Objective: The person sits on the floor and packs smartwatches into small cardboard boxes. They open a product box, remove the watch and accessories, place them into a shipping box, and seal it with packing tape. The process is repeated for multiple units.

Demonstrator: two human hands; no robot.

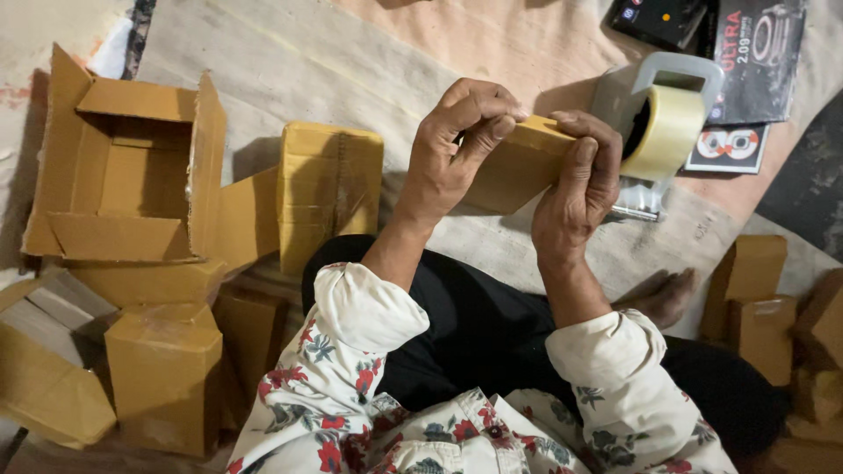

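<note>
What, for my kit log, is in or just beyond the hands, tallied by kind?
Small brown box, held by left hand and right hand: 1
Tape dispenser: 1
Black device: 1
Dark printed packs: 2
Total: 5

bare mat lies open beyond the gripped small box, while a tape dispenser crowds just right of it, a taped box and an open carton block the left, and stacked boxes stand lower right.
</note>
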